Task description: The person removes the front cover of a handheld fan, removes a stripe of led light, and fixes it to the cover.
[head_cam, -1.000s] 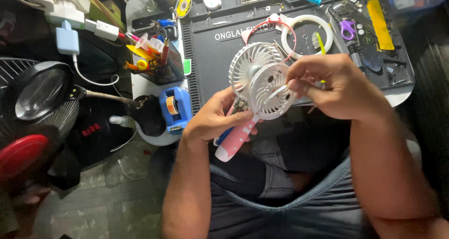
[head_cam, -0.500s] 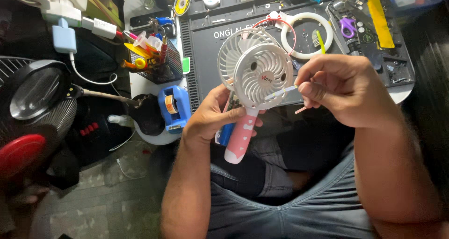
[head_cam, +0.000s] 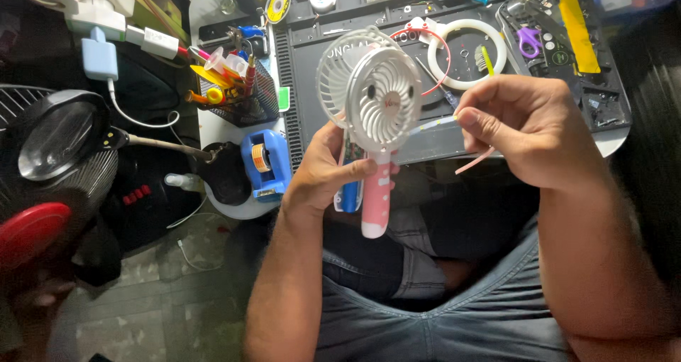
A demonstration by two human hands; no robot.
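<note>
A: What is held, and where in the frame?

B: A small handheld fan (head_cam: pixel 370 99), white-grilled with a pink handle, is held upright at centre frame by the left hand (head_cam: pixel 328 169). The grip is closed around the handle's upper part, the thumb laid across its front. A blue object behind the handle is mostly covered by the fingers and cannot be made out.

A: And the other hand?

B: The right hand (head_cam: pixel 528 128), right of centre, is pinched narrowly on a thin tool (head_cam: pixel 436 124) whose tip is pointed toward the fan's head. Its far end is hidden inside the fist. A thin pink strip (head_cam: pixel 474 161) is seen hanging below the same hand.

A: What is cut off or unclear?

B: The dark desk (head_cam: pixel 312 64) mat is partly blocked by the fan. A yellow strip-shaped label (head_cam: pixel 578 25) lies at upper right, a purple item (head_cam: pixel 528 41) beside it. A blue tape dispenser (head_cam: pixel 265 162) sits at the desk's lower left edge. A round magnifier (head_cam: pixel 60 135) is seen at far left; the red disc (head_cam: pixel 28 231) below it is cropped by the frame.
</note>
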